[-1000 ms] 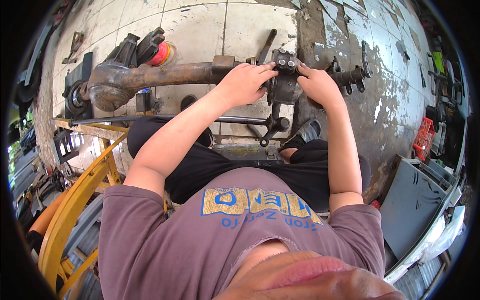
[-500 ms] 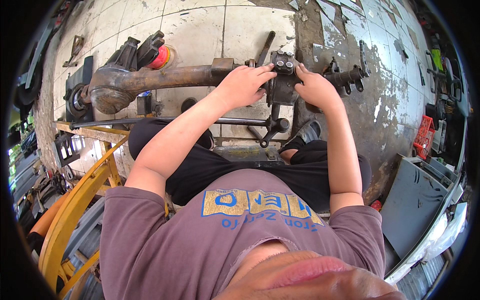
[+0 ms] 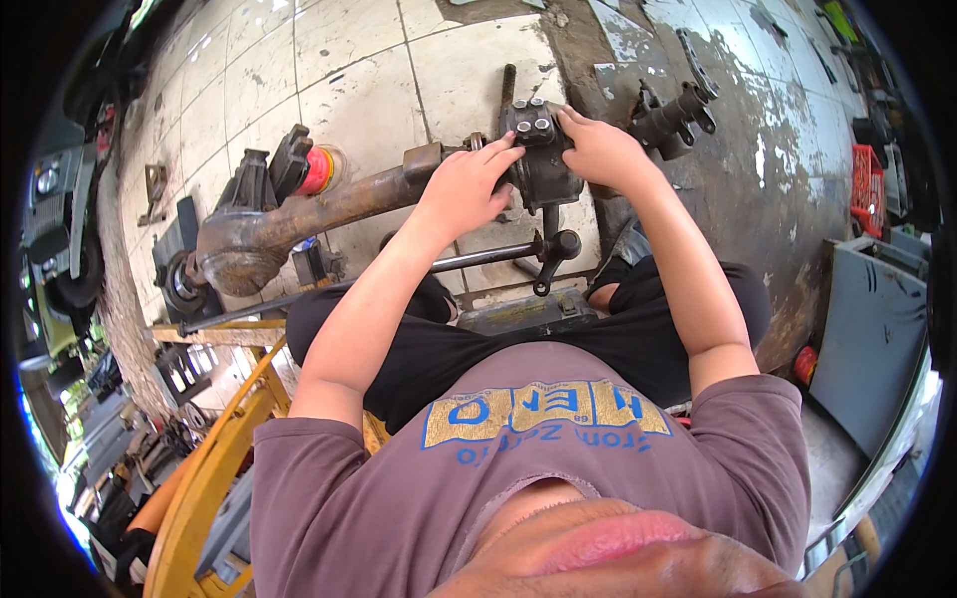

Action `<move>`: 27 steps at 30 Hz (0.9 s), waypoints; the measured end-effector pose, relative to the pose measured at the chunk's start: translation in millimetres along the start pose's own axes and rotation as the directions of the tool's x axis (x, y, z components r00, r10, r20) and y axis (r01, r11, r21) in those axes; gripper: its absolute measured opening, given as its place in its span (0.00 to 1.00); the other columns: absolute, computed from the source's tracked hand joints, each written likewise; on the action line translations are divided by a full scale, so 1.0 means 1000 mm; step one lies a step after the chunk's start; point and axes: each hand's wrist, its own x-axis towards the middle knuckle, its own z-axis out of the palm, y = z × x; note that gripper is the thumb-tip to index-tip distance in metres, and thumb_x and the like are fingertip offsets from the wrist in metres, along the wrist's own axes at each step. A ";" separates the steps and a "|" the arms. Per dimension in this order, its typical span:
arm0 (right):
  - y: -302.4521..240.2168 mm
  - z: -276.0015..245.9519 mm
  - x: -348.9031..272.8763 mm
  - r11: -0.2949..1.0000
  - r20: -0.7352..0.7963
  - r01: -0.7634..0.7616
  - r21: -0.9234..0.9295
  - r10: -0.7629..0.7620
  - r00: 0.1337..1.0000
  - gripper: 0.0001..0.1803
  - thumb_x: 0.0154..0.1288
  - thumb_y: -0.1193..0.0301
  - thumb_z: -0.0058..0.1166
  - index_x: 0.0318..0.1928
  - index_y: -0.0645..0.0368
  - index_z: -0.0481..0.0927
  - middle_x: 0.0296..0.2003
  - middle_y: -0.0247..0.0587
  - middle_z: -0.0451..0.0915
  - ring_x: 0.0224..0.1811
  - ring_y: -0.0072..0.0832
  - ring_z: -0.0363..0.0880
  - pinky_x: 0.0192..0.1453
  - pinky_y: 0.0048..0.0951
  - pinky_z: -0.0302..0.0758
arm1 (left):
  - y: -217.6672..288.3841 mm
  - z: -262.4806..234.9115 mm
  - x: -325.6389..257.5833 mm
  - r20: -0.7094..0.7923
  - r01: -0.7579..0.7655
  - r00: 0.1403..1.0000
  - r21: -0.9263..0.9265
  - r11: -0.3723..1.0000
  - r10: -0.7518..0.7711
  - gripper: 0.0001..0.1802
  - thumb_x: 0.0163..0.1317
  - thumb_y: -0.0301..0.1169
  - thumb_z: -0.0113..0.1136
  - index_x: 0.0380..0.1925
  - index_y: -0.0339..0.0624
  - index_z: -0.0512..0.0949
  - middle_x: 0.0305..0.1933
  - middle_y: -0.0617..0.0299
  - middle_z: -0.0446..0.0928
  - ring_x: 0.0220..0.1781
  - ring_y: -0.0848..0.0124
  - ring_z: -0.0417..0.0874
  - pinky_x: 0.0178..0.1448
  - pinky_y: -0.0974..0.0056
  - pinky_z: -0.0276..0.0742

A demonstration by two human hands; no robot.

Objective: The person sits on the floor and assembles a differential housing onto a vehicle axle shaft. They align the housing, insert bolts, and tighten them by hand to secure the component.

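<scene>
A steering knuckle [image 3: 554, 177], dark and greasy, sits at the right end of a rusty axle housing [image 3: 344, 204]. On its top is a black cap with several bright bolt heads [image 3: 535, 124]. My left hand [image 3: 461, 189] holds the knuckle's left side, fingers reaching toward the cap and thumb lower down. My right hand [image 3: 606, 154] grips the right side, its fingertips beside the cap; its thumb lies on the near face. Part of the knuckle's far and under sides is hidden. A long tie rod [image 3: 488, 257] runs below the housing, ending in a joint near my knees.
A dark cylindrical metal part [image 3: 670, 122] lies to the right of the knuckle. A red and yellow round item [image 3: 319, 169] is beyond the housing. A yellow metal frame [image 3: 214, 478] stands at my left. A grey metal cabinet [image 3: 862, 329] and red crate [image 3: 867, 184] are at right.
The view has shifted and turned slightly, so the axle housing now slants more. Both hands keep their places on the knuckle, with only slight finger movement.
</scene>
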 end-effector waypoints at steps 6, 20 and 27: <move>0.017 0.012 0.006 0.998 0.046 -0.013 -0.056 0.015 0.999 0.37 0.68 0.65 0.50 0.78 0.56 0.74 0.73 0.45 0.80 0.68 0.47 0.84 0.72 0.47 0.81 | -0.001 0.004 0.002 -0.041 -0.037 0.998 0.013 0.999 0.037 0.33 0.63 0.35 0.71 0.70 0.48 0.78 0.78 0.55 0.77 0.61 0.51 0.88 0.68 0.49 0.81; 0.010 0.009 0.000 0.997 0.064 -0.013 -0.072 0.018 0.998 0.38 0.66 0.65 0.52 0.79 0.52 0.74 0.75 0.50 0.77 0.65 0.50 0.86 0.70 0.49 0.82 | 0.002 0.002 0.003 -0.039 -0.049 0.998 0.027 0.998 0.050 0.33 0.63 0.36 0.73 0.69 0.47 0.78 0.77 0.53 0.77 0.60 0.51 0.88 0.68 0.50 0.81; 0.012 0.005 0.002 1.000 0.022 0.018 -0.004 -0.018 1.000 0.39 0.67 0.66 0.52 0.79 0.57 0.72 0.79 0.47 0.73 0.68 0.52 0.83 0.74 0.48 0.79 | -0.001 0.002 0.000 -0.052 -0.051 0.997 0.030 0.998 0.052 0.32 0.63 0.32 0.71 0.69 0.47 0.78 0.77 0.55 0.77 0.60 0.53 0.88 0.66 0.50 0.82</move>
